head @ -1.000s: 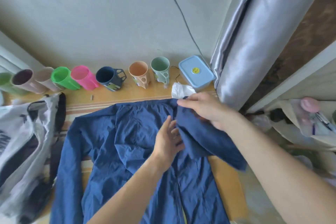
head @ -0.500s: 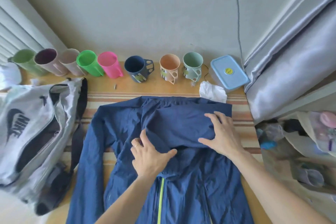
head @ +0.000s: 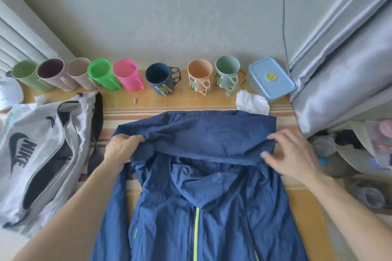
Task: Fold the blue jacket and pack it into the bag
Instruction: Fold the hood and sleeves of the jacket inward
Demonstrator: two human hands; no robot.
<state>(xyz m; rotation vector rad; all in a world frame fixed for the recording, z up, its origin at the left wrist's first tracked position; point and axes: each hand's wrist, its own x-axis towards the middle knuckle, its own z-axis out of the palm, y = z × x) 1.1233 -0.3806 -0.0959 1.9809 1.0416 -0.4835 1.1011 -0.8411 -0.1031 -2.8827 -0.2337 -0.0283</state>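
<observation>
The blue jacket [head: 203,193] lies spread on the table, front up, with a yellow-green zip down its middle and its hood flat on the chest. One sleeve is folded across the top as a band. My left hand [head: 122,148] pinches the band's left end. At the band's right end my right hand [head: 290,154] rests flat on the cloth with fingers spread. The grey bag [head: 36,154] with a dark logo and black strap lies to the left of the jacket, its dark opening facing up.
Several coloured cups [head: 127,76] stand in a row along the wall at the back of the wooden table [head: 305,203]. A blue-lidded box [head: 271,78] and a crumpled white tissue [head: 252,103] sit back right. A grey curtain [head: 343,53] hangs at the right, clutter below it.
The right sleeve came over from the right and now lies across the chest. My left hand moved from the middle to the jacket's left shoulder; my right hand slid right. The camera shifted left.
</observation>
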